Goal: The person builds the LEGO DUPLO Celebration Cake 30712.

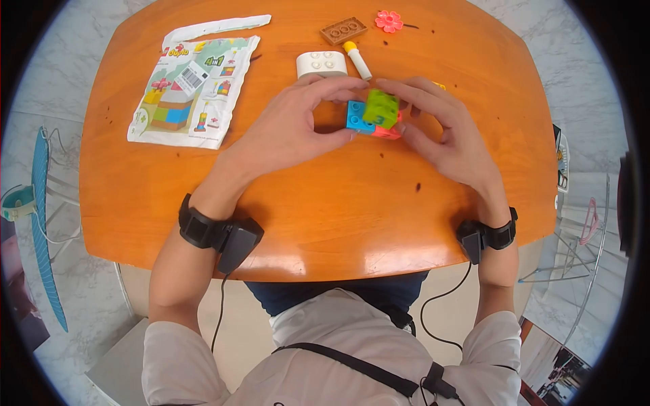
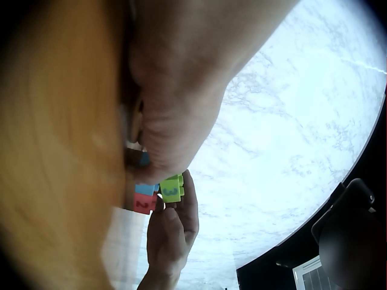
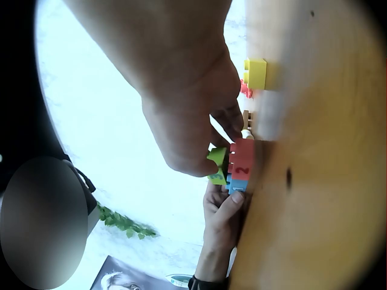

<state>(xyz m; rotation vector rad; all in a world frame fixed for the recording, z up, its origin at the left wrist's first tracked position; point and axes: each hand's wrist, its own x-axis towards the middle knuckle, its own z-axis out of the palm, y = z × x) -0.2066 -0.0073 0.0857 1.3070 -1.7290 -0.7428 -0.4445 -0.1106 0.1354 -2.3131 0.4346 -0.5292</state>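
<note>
A pale shirt (image 1: 325, 321) crossed by a black strap (image 1: 349, 362) lies nearest my head camera, low in the view and well this side of both grips. Beyond it, over the wooden table (image 1: 318, 216), my left hand (image 1: 284, 122) holds the blue block (image 1: 353, 122) between thumb and fingers, only as far open as its width. My right hand (image 1: 447, 128) pinches the green block (image 1: 380, 107) marked 3, thumb and fingers curved in close on it. I see that block tilted, over the joined blue block and red block (image 1: 387, 133) – the red one, marked 2, sits at the right hand's side of the pair. I cannot tell whether any green edge touches the studs below.

Just beyond my left fingers is a white block (image 1: 321, 63), its near edge hidden by them. A yellow-topped white stick (image 1: 359, 62) slants beyond the gap between my hands, with a brown plate (image 1: 343, 31) and a pink flower (image 1: 389, 21) farther out. My right hand nearly covers a yellow block (image 3: 257, 74) in the head view; the right wrist view shows it plainly. Left of my left grip, well apart, lies the printed package (image 1: 193, 95).
</note>
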